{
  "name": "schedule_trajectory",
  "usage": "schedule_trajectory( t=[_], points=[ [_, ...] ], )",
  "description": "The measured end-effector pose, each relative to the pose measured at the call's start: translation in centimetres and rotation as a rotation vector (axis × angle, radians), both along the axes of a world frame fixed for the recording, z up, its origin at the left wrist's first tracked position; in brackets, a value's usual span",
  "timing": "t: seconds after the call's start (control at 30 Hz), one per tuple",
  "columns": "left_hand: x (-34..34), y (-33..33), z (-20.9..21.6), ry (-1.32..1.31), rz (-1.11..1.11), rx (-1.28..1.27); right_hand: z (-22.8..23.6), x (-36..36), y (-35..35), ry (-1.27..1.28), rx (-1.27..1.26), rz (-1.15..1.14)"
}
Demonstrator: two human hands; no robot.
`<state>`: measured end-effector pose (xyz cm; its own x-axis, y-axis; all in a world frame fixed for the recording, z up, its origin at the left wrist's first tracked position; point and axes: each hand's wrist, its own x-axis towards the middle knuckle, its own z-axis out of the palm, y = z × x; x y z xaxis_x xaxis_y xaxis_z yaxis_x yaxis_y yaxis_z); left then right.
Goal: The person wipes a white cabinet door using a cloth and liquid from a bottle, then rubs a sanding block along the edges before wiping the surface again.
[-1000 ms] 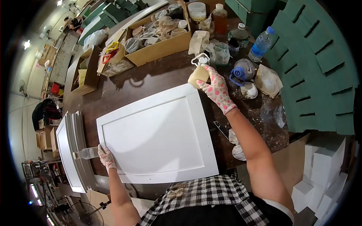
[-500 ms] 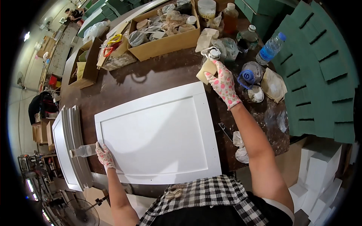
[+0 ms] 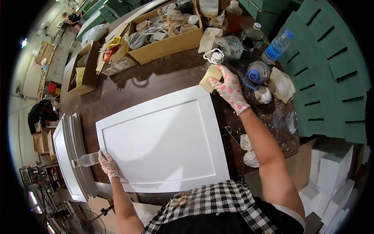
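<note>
A white panel (image 3: 159,144) with a raised frame border lies on the brown table. At its left edge is my left hand (image 3: 108,164), in a pink-dotted glove, with the edge between thumb and fingers. A clear bottle (image 3: 89,159) lies on its side against that hand. My right hand (image 3: 230,89), gloved alike, is closed around a pale yellow sponge (image 3: 210,77) just beyond the panel's far right corner. Right behind the sponge stands a bottle with a white cap and looped handle (image 3: 215,56), its body partly hidden.
Several white panels (image 3: 72,156) stand stacked on the left. A cardboard box (image 3: 171,47) of bagged items and scissors (image 3: 112,48) are at the back. Bottles, including a blue-labelled one (image 3: 277,47), stand far right. A black-handled tool (image 3: 232,135) and crumpled white cloth (image 3: 249,152) lie near right.
My right hand has drawn the sponge slightly left and nearer, away from the white-capped bottle toward the panel's corner. My left hand stays at the panel's edge.
</note>
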<state>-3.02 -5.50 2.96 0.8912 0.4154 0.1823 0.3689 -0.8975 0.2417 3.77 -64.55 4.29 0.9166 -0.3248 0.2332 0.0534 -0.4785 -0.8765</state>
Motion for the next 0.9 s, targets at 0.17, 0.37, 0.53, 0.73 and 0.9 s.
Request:
schedule_trajectory(
  t=[0.17,0.37,0.53,0.73,0.9],
  points=[
    [-0.1,0.3,-0.1,-0.010,0.001,0.011,0.2,0.2,-0.5,-0.024,-0.203,-0.140],
    [0.1,-0.8,0.4,0.045,0.009,-0.016,-0.8,-0.5,-0.8,0.044,-0.099,-0.078],
    [0.0,-0.1,0.1,0.045,-0.004,0.014,0.3,-0.9,-0.4,-0.077,-0.061,-0.122],
    [0.1,-0.2,-0.1,0.036,-0.010,-0.018,0.8,-3.6,-1.0,0.089,0.073,0.092],
    [-0.2,0.3,0.0,0.009,-0.001,0.041,3.9,-9.2,-2.7,0.413,0.265,0.323]
  ],
)
